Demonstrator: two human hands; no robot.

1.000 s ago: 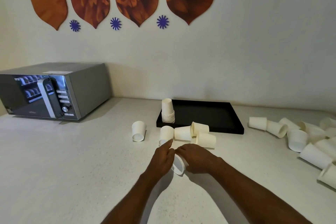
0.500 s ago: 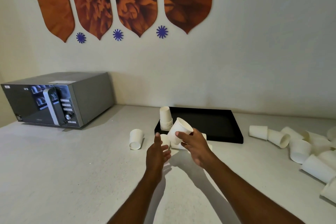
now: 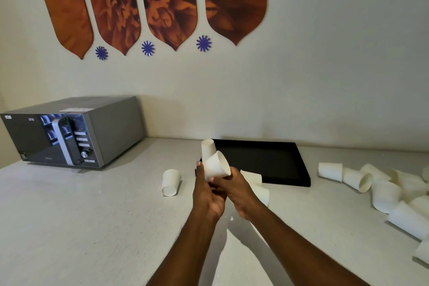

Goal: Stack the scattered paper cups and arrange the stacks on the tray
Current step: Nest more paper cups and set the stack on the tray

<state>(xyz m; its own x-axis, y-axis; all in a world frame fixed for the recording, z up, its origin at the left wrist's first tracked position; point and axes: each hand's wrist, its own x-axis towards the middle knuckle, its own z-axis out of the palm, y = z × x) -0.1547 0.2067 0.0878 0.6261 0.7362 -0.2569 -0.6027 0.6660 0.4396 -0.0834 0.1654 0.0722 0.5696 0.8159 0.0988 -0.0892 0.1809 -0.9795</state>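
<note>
both hands [image 3: 222, 189] clamped one tilted paper cup [image 3: 217, 166] above the desk [image 3: 81, 216]; black tray [image 3: 267, 162] just behind the grip.

1. both hands meet above the desk [image 3: 69, 227]; the left hand [image 3: 207, 195] and right hand [image 3: 239, 193] together hold a white paper cup [image 3: 217, 166], tilted with its mouth to the right.
2. behind it, a stack of cups [image 3: 207, 147] stands upside down at the left end of the black tray [image 3: 274, 162].
3. one cup [image 3: 170, 182] lies on its side left of the hands.
4. two cups [image 3: 254, 177] lie just right of the hands.
5. a scatter of cups [image 3: 380, 190] lies at far right.
6. a microwave [image 3: 74, 132] sits at left.
</note>
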